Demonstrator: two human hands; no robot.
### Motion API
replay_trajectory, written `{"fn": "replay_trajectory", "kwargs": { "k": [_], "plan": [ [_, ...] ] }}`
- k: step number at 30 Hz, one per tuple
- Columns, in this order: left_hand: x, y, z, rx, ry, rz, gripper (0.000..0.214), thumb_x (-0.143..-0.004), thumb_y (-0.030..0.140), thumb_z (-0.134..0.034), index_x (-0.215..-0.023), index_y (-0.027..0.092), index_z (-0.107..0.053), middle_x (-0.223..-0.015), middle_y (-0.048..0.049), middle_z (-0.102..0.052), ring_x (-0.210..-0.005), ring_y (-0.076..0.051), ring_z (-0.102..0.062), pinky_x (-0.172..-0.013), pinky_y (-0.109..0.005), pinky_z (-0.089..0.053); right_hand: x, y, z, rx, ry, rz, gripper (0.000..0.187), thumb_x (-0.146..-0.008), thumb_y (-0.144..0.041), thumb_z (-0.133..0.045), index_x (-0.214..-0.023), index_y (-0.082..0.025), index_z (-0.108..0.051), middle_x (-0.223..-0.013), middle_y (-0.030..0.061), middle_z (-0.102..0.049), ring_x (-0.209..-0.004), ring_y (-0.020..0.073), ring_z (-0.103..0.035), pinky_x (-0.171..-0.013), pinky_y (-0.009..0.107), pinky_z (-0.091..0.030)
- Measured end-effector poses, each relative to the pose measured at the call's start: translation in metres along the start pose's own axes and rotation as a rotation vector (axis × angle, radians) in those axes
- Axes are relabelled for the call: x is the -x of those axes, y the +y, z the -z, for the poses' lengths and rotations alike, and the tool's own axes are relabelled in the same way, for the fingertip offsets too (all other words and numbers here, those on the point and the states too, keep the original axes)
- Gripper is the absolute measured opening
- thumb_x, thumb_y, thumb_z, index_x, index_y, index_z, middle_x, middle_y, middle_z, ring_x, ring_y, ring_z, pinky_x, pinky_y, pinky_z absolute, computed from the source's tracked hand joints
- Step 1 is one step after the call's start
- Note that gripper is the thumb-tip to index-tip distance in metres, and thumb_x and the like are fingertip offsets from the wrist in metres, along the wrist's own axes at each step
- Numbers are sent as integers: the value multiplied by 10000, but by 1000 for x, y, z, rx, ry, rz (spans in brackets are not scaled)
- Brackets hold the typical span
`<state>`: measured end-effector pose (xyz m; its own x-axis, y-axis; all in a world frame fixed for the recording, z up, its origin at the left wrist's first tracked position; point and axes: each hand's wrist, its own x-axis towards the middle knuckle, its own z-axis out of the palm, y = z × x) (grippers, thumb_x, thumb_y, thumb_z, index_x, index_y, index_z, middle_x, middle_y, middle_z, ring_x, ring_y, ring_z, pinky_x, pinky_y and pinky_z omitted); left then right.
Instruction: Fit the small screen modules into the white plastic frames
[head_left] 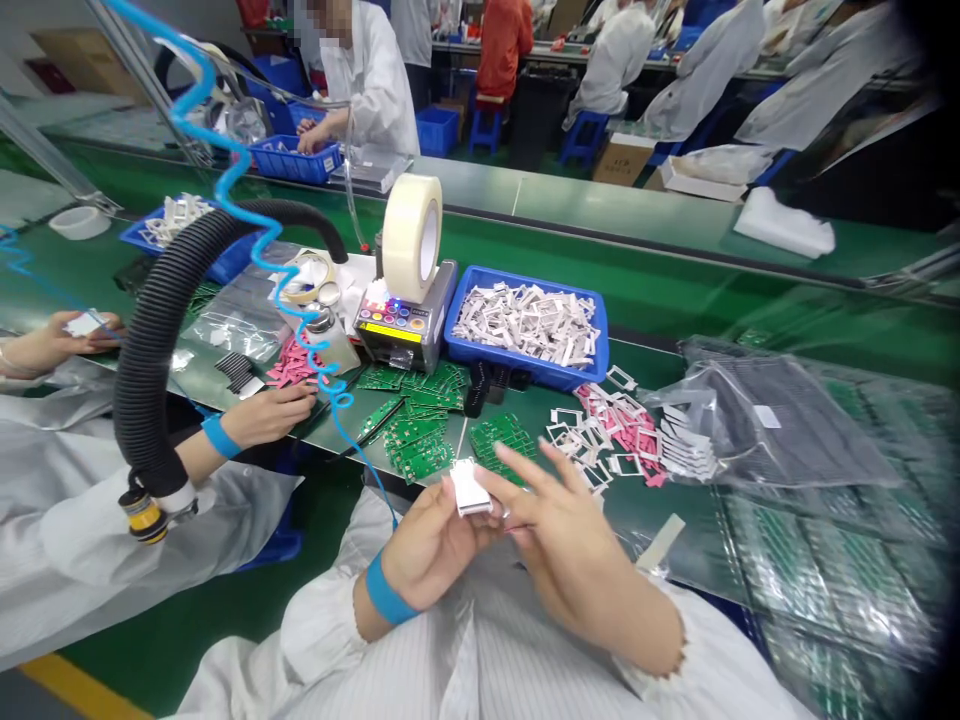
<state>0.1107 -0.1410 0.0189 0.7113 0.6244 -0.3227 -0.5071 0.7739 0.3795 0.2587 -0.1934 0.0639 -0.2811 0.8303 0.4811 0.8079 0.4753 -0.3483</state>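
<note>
Low in front of my body, my left hand [435, 545] holds a small white rectangular part [471, 488] between thumb and fingers. A dark slit runs along the part's near edge. My right hand [566, 520] reaches over from the right with its fingers spread, and a fingertip touches the part's right side. Its thumb is partly hidden. Just beyond the hands lies a green circuit board [502, 445]. Loose white frames [577, 435] and pink pieces [626, 420] lie to the right of it. A blue wristband [388, 588] is around my left wrist.
A blue bin [529, 375] full of white frames stands behind, beside a tape dispenser [405, 325]. Stacked green boards [420, 430] lie left of centre. Plastic-bagged sheets [787, 415] cover the right. A black hose [150, 340] and coiled blue cord [225, 180] cross left, near a co-worker's hand [274, 412].
</note>
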Motion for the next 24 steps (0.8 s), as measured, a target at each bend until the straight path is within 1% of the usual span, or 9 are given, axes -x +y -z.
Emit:
{"fn": "replay_trajectory", "kwargs": {
  "k": [2,4,7,10,12,14,20,22,24],
  "plan": [
    [1,1,2,-5,31,-33,287,-736,436,-664,-804,160,-705,-709,-32,-677,-699,-140,-598,-720,-296,-446,-5,-3,-14,45,-45,65,315,-838,-59,-378,-1118,-160,-484,-1153,98,-656,-1223,237,-500,-1041,575,-302],
    [2,3,3,-14,70,-57,255,-726,401,-687,-776,151,-706,-703,-30,-684,-670,-126,-592,-705,-279,-441,-9,-1,-15,59,-48,94,321,-830,-40,-381,-1106,-143,-508,-1077,98,-685,-1190,246,-530,-1049,592,-270],
    [5,7,2,-21,80,-81,275,-697,408,-712,-793,150,-710,-721,-30,-690,-680,-128,-594,-732,-293,-442,-19,5,-4,10,-66,83,231,-840,-57,-404,-974,-177,-550,-1027,61,-699,-1162,235,-549,-1055,572,-264],
    [8,15,-3,-81,44,-111,345,-695,439,-703,-857,135,-715,-732,-41,-684,-722,-146,-597,-799,-329,-433,-30,9,9,-7,14,31,114,-853,-133,-492,-873,-218,-566,-990,27,-692,-1086,213,-575,-1043,536,-293],
    [9,19,-5,-143,51,-141,377,-677,460,-709,-864,133,-719,-758,-47,-685,-739,-156,-596,-803,-331,-425,-34,9,12,36,66,40,87,-832,-163,-556,-834,-243,-590,-919,6,-685,-1001,209,-591,-1047,557,-262],
    [10,21,-6,-202,68,-166,390,-653,479,-719,-850,142,-726,-773,-52,-688,-749,-168,-594,-781,-327,-419,-36,9,12,73,66,57,87,-813,-174,-592,-797,-258,-609,-873,-9,-677,-960,212,-588,-1052,586,-214],
    [12,21,-2,-277,82,-178,412,-634,502,-722,-840,145,-731,-698,-38,-651,-674,-151,-539,-703,-305,-390,-41,3,9,152,-4,141,188,-839,-141,-531,-755,-274,-633,-868,-13,-670,-988,224,-548,-1041,629,-151],
    [11,21,-2,-273,69,-173,376,-634,484,-730,-786,140,-722,-662,-15,-617,-632,-121,-498,-659,-279,-372,-44,1,7,128,7,153,215,-842,-125,-513,-745,-271,-637,-833,-13,-662,-966,217,-545,-1035,630,-157],
    [11,21,-2,-236,59,-176,341,-631,460,-742,-734,137,-708,-628,4,-588,-602,-101,-470,-629,-261,-366,-44,-2,1,70,49,124,216,-845,-122,-512,-744,-262,-642,-796,-9,-648,-938,207,-546,-1026,620,-189]
  ]
}}
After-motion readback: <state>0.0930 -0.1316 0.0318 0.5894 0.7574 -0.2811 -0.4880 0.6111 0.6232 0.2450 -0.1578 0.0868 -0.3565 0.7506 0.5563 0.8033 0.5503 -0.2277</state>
